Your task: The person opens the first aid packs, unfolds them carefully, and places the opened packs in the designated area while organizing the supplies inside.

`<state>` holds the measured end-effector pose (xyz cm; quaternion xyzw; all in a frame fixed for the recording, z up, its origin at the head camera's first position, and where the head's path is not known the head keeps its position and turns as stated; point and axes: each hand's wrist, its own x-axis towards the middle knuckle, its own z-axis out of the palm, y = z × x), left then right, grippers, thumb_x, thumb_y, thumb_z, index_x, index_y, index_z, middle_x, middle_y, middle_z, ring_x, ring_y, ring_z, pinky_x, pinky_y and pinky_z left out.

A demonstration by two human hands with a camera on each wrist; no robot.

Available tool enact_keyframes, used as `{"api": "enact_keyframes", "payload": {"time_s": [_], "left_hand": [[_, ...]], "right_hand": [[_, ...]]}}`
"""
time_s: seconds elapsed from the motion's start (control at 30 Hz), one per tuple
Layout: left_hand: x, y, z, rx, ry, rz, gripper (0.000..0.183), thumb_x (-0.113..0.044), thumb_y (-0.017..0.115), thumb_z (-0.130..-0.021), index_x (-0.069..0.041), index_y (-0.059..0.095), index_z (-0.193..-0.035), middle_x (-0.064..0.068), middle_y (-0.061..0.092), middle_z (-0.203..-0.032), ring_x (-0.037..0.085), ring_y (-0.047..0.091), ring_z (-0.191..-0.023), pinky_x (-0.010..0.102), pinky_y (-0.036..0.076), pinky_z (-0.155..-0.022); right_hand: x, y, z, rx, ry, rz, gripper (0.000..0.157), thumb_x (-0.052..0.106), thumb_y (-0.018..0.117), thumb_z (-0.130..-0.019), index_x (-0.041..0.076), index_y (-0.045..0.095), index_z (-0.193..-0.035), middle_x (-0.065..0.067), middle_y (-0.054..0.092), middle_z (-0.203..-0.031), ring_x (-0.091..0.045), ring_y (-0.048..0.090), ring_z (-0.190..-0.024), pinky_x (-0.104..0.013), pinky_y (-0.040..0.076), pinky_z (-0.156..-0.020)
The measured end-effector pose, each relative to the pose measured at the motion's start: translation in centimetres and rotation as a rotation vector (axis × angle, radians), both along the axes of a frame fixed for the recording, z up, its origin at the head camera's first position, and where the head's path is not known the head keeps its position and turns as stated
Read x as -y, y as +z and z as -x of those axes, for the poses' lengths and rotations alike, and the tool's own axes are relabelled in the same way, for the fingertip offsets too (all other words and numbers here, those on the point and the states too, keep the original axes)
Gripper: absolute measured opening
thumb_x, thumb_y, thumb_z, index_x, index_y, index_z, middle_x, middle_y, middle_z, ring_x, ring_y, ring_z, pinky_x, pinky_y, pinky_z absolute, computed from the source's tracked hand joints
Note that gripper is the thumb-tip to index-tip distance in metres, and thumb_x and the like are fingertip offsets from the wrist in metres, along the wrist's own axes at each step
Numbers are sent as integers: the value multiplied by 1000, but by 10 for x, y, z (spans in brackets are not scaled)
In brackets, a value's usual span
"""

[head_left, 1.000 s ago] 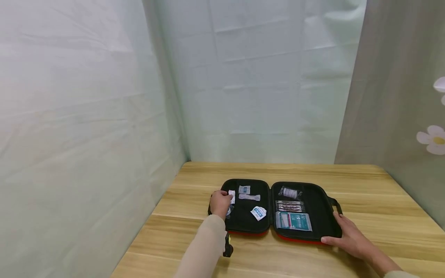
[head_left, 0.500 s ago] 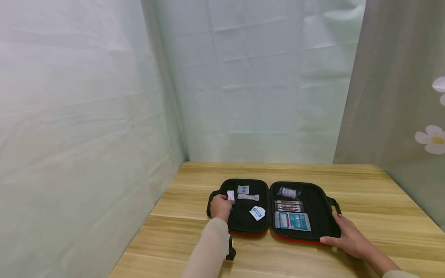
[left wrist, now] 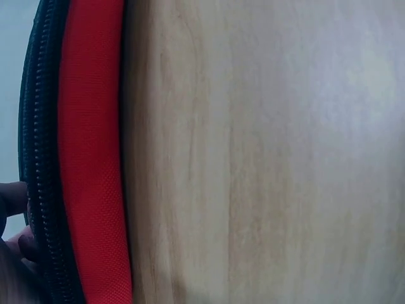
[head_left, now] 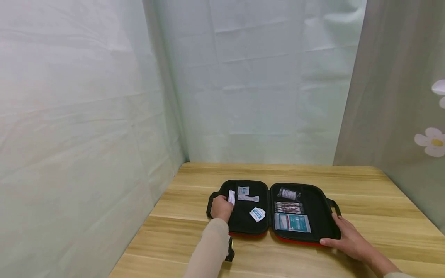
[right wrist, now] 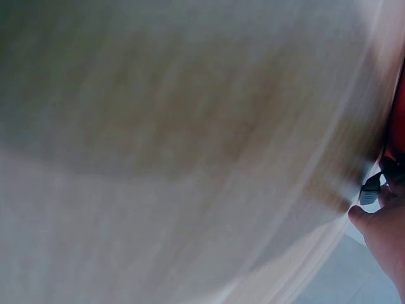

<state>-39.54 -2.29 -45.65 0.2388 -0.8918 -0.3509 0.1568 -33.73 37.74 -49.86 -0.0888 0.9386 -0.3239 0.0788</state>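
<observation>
An open first-aid case (head_left: 243, 224), black inside with a red shell, lies flat on the wooden table. At its left half, my left hand (head_left: 221, 208) reaches over the outer edge, fingertips right at a narrow white packet (head_left: 231, 196). I cannot tell whether they pinch it. The left wrist view shows curled fingers (left wrist: 14, 199) beside the zipper edge (left wrist: 43, 139). My right hand (head_left: 349, 237) holds the case's front right corner, thumb along the front edge, fingers at the side near the handle (head_left: 334, 206). A black zipper pull (right wrist: 371, 189) hangs beside that thumb.
In the left half lie a small sachet (head_left: 243, 190), a long white packet (head_left: 248, 198) and a white-and-blue packet (head_left: 257, 214). The right half holds a wrapped roll (head_left: 289, 194), wrapped swabs (head_left: 289, 207) and a teal packet (head_left: 292, 222). Pale curtains (head_left: 257, 96) hang behind the table (head_left: 167, 239).
My left hand has moved slightly right and toward me, covering a clear round item seen earlier. The narrow white packet now leans a little and shows more of its length. My right hand stays put.
</observation>
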Motion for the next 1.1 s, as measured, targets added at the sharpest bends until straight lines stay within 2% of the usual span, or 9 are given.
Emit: {"api": "enact_keyframes", "payload": {"time_s": [0.13, 0.3, 0.43, 0.6, 0.83, 0.97, 1.03, 1.1], "left_hand": [[0, 4, -3, 17, -25, -4, 13, -5, 70, -77, -3, 73, -89, 12, 69, -85, 31, 64, -77, 47, 52, -66], [1, 1, -1, 36, -40, -25, 8, -5, 68, -81, -6, 75, -84, 8, 68, -78, 26, 63, -70, 45, 52, -62], [1, 1, 1, 3, -28, -51, 11, -6, 65, -83, -7, 76, -88, 9, 69, -84, 27, 64, -75, 48, 52, -65], [3, 7, 5, -55, -19, -116, 15, -3, 62, -82, -6, 76, -88, 12, 70, -88, 30, 64, -78, 49, 52, -66], [15, 21, 8, -134, -54, -68, 13, -5, 64, -81, -4, 77, -79, 13, 72, -84, 34, 66, -79, 46, 52, -67], [27, 25, 12, -159, -103, -25, 12, -5, 64, -81, -1, 76, -83, 16, 71, -87, 38, 65, -82, 47, 52, -73], [34, 24, 16, -159, -127, -6, 12, -5, 63, -82, 0, 74, -85, 17, 71, -87, 36, 64, -81, 45, 51, -73], [40, 25, 18, -152, -151, -20, 14, -4, 60, -84, 1, 71, -89, 18, 69, -87, 33, 66, -75, 41, 52, -67]], "right_hand": [[0, -1, 0, -2, -2, -1, 114, 54, 73, -83, -18, 14, -148, -49, 16, -144, -64, 19, -129, -76, 23, -101], [1, 0, 0, 31, -8, 3, 115, 56, 72, -84, -18, 13, -149, -49, 14, -144, -64, 17, -129, -76, 22, -101], [2, 1, -1, 45, -11, 2, 115, 56, 71, -84, -17, 12, -149, -49, 13, -144, -64, 16, -129, -76, 22, -101], [1, 1, -2, 29, -6, -1, 115, 56, 72, -84, -18, 12, -149, -49, 13, -144, -65, 17, -130, -76, 23, -101], [1, 0, -2, 18, 0, 7, 114, 55, 72, -84, -18, 12, -149, -49, 13, -144, -65, 16, -130, -76, 23, -101], [1, 0, -1, 8, 2, 7, 113, 54, 72, -85, -17, 12, -149, -49, 13, -144, -65, 16, -130, -76, 23, -101], [1, 0, -1, 0, 5, 6, 113, 54, 72, -85, -17, 13, -149, -49, 13, -145, -65, 16, -130, -76, 23, -101], [0, 0, -1, -1, 5, 10, 113, 54, 72, -84, -17, 13, -149, -49, 13, -145, -65, 16, -130, -76, 22, -101]]}}
